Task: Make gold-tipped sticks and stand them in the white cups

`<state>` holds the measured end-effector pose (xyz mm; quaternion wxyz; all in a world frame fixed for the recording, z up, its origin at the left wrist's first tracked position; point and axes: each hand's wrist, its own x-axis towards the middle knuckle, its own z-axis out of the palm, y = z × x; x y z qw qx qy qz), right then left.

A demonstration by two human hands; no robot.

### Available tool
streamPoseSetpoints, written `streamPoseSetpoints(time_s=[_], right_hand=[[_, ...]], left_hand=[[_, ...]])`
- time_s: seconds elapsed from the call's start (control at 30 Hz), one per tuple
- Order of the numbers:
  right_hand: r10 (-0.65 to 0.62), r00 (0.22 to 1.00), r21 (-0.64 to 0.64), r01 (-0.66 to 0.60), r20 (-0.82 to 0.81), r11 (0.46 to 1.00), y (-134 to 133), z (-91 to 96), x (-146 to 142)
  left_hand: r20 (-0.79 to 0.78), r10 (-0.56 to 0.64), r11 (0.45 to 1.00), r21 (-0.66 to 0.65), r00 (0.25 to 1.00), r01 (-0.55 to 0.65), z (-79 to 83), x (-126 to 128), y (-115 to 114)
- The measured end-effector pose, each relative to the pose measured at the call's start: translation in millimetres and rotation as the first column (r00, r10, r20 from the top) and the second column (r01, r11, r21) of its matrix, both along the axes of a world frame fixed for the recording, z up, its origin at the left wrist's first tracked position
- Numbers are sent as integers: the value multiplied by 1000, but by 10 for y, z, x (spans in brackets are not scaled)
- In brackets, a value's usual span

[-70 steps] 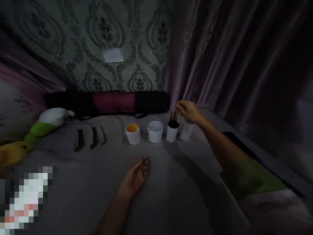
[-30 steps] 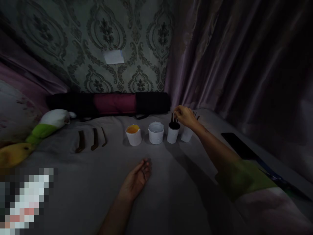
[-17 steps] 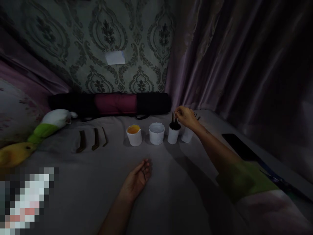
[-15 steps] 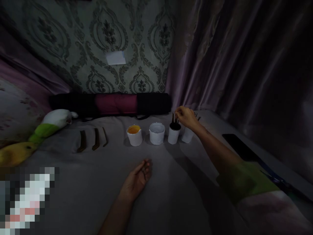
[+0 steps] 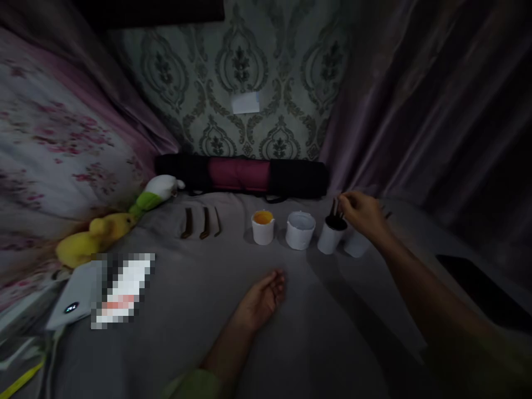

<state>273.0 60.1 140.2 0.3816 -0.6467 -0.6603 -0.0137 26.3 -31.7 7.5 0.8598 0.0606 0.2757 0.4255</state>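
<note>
Several white cups stand in a row on the grey bed sheet. The left cup has an orange inside, then comes a wider white cup. The third cup holds dark thin sticks, and a fourth cup is partly hidden behind my right hand. My right hand pinches the tops of the sticks in the third cup. Resting on the sheet in front of the cups, my left hand has loosely curled fingers and holds nothing.
Three dark curved pieces lie left of the cups. A black and maroon roll lies against the patterned wall. A yellow and green plush toy sits at the left, and a curtain hangs on the right. A dark flat object lies at the right.
The view has swung left, showing more of the floral fabric and plush toy. My right hand stays pinched at the sticks in the third cup. My left hand has not moved.
</note>
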Motion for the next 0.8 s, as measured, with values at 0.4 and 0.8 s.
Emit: streamPoseSetpoints(time_s=[0.4,0.8], right_hand=[[-4,985,-71,-9,-175,997,-216,-186,-292],[109,946,-116,-151,-306,982,-403,-475,-489]], left_hand=[[17,-8,999,35,1000,7,10,-24,20],[22,-12,999,33,1000,11,-16,-29,23]])
